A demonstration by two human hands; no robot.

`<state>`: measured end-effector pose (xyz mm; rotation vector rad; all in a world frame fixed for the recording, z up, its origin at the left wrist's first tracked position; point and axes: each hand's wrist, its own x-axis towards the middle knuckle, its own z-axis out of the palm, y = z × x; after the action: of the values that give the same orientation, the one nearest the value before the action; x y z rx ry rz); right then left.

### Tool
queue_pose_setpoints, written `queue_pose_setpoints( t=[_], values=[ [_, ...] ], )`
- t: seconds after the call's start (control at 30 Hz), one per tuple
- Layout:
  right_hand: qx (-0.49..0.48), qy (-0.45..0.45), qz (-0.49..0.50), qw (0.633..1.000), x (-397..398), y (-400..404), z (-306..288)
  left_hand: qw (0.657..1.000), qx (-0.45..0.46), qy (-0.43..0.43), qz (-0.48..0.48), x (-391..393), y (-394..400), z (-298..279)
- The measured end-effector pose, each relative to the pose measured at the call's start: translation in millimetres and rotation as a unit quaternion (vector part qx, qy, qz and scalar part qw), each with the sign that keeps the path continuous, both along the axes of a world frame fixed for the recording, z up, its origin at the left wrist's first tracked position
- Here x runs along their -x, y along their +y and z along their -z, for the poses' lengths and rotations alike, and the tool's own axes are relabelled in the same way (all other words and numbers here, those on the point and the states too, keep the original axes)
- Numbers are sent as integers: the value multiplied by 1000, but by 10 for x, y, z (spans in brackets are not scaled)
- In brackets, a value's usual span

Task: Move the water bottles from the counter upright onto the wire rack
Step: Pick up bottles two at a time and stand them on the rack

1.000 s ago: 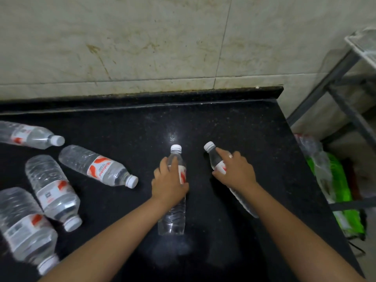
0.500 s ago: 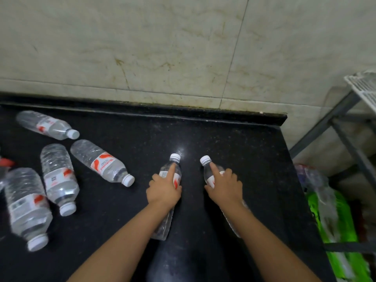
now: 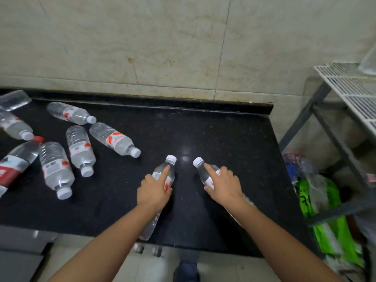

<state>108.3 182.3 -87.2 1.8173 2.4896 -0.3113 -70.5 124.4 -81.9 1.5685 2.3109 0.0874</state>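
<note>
Two clear water bottles with white caps lie on the black counter (image 3: 213, 139), caps pointing away from me. My left hand (image 3: 153, 190) grips the left bottle (image 3: 169, 165) at its label, forefinger laid along the neck. My right hand (image 3: 223, 185) grips the right bottle (image 3: 200, 166) the same way; its lower body is hidden under my forearm. Several more bottles (image 3: 115, 138) lie on their sides at the counter's left. The white wire rack (image 3: 350, 88) stands at the upper right, beyond the counter's end.
A bottle with a red cap and red label (image 3: 14, 159) lies at the far left edge. Green and clear plastic bags (image 3: 317, 200) sit on the floor under the rack's grey frame (image 3: 317, 106). A tiled wall backs the counter.
The view has pulled back and tilted, showing more of the rack, the floor and the left bottles. Both hands have kept their grip on the two bottles, which have shifted little.
</note>
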Motion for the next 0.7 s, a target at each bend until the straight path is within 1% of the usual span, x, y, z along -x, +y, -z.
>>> queue_pose_setpoints(
  t=[0.1, 0.2, 0.27, 0.4, 0.5, 0.63, 0.7],
  values=[
    [-39, 70, 10, 997, -242, -274, -200, 992, -121, -10, 13, -135, -235, -195],
    [-84, 171, 36, 981, -493, -490, -466, 963, -257, -51, 60, -360, -344, -444],
    [-120, 225, 35, 966, -642, -584, -667, 944, -308, -65, 95, -574, -343, -626],
    [-204, 320, 26, 925, -967, -655, -1201, 917, -362, -85, 145, -1054, -229, -1054],
    [-250, 356, 54, 899, -1280, -583, -1626, 886, -416, -72, 190, -1448, -67, -1317],
    [-367, 326, 41, 870, -1812, -361, -2100, 854, -467, -117, 196, -2055, 197, -1671],
    [-405, 321, 38, 855, -2165, -207, -2290, 830, -506, -114, 205, -2368, 324, -1784]
  ],
)
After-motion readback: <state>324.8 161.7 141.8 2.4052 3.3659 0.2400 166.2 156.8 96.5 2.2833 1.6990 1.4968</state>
